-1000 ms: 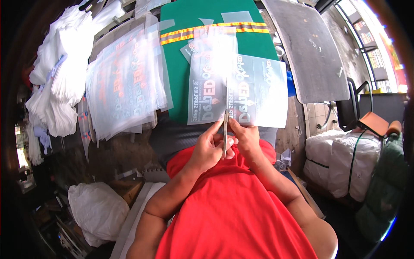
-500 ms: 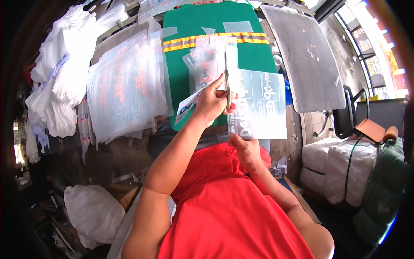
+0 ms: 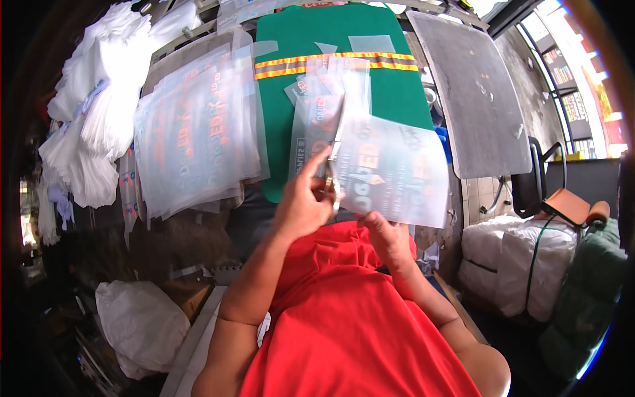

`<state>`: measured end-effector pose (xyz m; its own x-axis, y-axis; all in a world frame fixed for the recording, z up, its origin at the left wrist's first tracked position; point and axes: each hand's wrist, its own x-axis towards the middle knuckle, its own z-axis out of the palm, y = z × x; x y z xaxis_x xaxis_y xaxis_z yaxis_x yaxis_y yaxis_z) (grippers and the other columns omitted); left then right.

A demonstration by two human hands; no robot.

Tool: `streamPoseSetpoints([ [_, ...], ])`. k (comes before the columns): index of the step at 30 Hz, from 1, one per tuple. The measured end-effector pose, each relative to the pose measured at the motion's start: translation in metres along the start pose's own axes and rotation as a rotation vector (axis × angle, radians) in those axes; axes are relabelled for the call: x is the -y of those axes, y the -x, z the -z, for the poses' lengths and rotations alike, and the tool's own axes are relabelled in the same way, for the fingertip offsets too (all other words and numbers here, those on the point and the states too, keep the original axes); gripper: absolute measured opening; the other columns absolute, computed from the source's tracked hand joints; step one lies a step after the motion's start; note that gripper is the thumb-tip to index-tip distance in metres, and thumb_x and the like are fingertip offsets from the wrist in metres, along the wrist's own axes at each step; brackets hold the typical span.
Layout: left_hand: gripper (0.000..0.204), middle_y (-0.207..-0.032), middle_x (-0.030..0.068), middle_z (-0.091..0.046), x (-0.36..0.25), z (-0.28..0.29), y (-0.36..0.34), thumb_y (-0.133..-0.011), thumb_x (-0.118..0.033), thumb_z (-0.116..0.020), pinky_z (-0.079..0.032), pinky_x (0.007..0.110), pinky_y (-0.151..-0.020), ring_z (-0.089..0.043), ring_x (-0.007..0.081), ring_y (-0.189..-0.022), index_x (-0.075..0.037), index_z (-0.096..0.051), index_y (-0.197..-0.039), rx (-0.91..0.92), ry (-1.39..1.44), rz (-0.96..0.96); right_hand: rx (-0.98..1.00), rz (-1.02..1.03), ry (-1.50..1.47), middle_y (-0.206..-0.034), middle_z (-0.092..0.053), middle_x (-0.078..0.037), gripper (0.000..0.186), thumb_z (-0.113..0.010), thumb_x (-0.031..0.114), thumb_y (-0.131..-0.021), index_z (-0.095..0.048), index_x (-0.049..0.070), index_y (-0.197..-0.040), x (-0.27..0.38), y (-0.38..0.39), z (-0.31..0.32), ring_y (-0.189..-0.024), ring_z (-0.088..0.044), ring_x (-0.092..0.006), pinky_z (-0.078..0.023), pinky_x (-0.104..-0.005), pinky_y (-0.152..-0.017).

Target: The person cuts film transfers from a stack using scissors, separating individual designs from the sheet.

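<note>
Printed film sheet [image 3: 397, 175] in both grips

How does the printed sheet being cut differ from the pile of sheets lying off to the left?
The held sheet is a single one, gripped by the right hand and lifted over the green cloth; the pile is many sheets fanned out, lying untouched. Scissors in the left hand run along the held sheet's left edge; nothing touches the pile. Both are translucent film with orange print.
</note>
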<state>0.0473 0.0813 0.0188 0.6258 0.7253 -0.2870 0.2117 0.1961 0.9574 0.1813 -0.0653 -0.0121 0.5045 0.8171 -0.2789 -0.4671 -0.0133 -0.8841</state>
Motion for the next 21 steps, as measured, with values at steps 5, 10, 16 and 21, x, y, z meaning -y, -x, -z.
streamPoseSetpoints([
  [5,0.074,-0.091,0.0099,-0.072,0.020,0.057,0.020,-0.092,0.004,-0.063,-0.052,0.025,-0.061,-0.061,0.0098,-0.069,-0.012,-0.030,-0.156,-0.158,-0.420,-0.122,0.007,-0.251,-0.169,-0.093,-0.066,-0.008,0.017,-0.065,0.003,-0.093,-0.061,0.000,-0.109,-0.014,-0.023,0.019,-0.077,-0.064,-0.0180,-0.052,-0.0291,-0.067],
  [10,0.076,-0.106,0.0127,-0.072,0.031,0.073,0.103,-0.092,0.006,-0.060,-0.055,0.028,-0.076,-0.068,0.0141,-0.085,-0.012,-0.025,-0.158,-0.019,0.020,0.009,-0.091,-0.217,-0.215,-0.091,-0.067,-0.008,0.011,-0.063,0.000,-0.094,-0.063,0.000,-0.105,-0.022,-0.029,0.002,-0.076,-0.065,-0.0185,-0.054,-0.0297,-0.069],
  [16,0.082,-0.122,0.0114,-0.067,0.042,0.074,0.163,-0.092,0.003,-0.064,-0.052,0.028,-0.086,-0.065,0.0123,-0.097,-0.010,-0.019,-0.159,0.392,0.247,0.288,-0.152,-0.228,-0.291,-0.091,-0.067,-0.012,0.015,-0.066,0.004,-0.093,-0.061,-0.004,-0.106,-0.011,-0.039,-0.015,-0.078,-0.068,-0.0210,-0.057,-0.0312,-0.067],
  [21,0.081,-0.150,0.0072,-0.047,0.049,0.039,0.142,-0.093,0.001,-0.063,-0.047,0.027,-0.095,-0.063,0.0109,-0.105,-0.007,-0.017,-0.159,0.398,0.203,0.236,-0.095,-0.259,-0.219,-0.094,-0.067,-0.012,0.024,-0.070,0.006,-0.091,-0.059,-0.003,-0.111,-0.006,-0.049,-0.022,-0.074,-0.069,-0.0222,-0.058,-0.0309,-0.064],
])
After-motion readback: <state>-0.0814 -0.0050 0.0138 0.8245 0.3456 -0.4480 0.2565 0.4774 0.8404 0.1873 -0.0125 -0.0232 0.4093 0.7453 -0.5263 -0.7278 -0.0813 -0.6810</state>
